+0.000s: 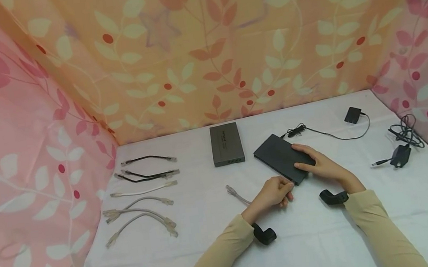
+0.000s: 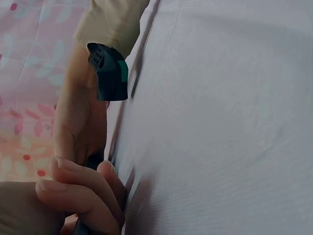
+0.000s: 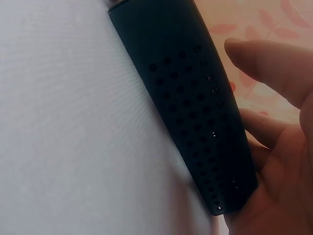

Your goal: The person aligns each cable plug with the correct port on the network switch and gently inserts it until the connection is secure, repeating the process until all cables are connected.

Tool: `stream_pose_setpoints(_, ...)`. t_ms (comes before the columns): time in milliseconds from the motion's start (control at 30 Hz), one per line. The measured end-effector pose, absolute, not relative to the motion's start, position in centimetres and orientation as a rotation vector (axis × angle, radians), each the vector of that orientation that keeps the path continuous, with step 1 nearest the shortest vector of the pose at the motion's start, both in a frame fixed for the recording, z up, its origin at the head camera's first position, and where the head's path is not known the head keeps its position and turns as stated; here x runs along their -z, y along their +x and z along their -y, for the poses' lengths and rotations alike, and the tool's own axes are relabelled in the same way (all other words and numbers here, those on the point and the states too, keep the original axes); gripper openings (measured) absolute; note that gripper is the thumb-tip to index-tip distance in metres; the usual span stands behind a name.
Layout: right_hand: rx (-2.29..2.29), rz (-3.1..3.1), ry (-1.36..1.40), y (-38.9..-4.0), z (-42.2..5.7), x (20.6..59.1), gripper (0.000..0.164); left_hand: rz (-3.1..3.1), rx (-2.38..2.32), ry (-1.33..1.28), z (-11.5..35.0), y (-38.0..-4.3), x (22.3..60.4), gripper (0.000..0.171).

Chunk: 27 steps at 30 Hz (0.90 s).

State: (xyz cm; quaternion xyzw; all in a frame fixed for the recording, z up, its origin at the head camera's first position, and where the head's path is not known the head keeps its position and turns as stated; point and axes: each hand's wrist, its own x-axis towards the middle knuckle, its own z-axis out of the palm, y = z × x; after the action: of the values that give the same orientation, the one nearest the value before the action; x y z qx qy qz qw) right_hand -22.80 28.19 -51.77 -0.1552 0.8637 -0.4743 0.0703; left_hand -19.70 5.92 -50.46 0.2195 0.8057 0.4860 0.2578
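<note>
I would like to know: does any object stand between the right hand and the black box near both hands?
Nothing visible does. In the head view, the fingers of the right hand lie over the top of the black box. The left hand is at its near corner; the gray cable shows beyond the left wrist.

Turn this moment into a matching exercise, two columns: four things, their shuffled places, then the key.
Things
1. Dark-grey rectangular box
2. Flat black rectangular box
3. Lone light-grey cable with plug
4. Black adapter with coiled cable

Places
A. Partly hidden by the left hand
B. Near the right edge of the white-covered table
C. Touched by the right hand
D. Left of the other box

Pairs: 1-D; 2-C; 3-A; 4-B
</note>
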Motion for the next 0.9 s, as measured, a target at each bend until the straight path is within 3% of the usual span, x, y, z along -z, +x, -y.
stream_pose_setpoints(400,1.417,-2.615,-0.443,-22.7,-28.3,51.6,0.069,-2.211,-1.413,0.593,-6.1,-19.0,51.1,0.023)
stream_pose_setpoints(900,1.554,-2.582,-0.454,-23.3,-28.4,52.1,0.055,-2.235,-1.545,0.524,-7.0,-17.7,51.7,0.025)
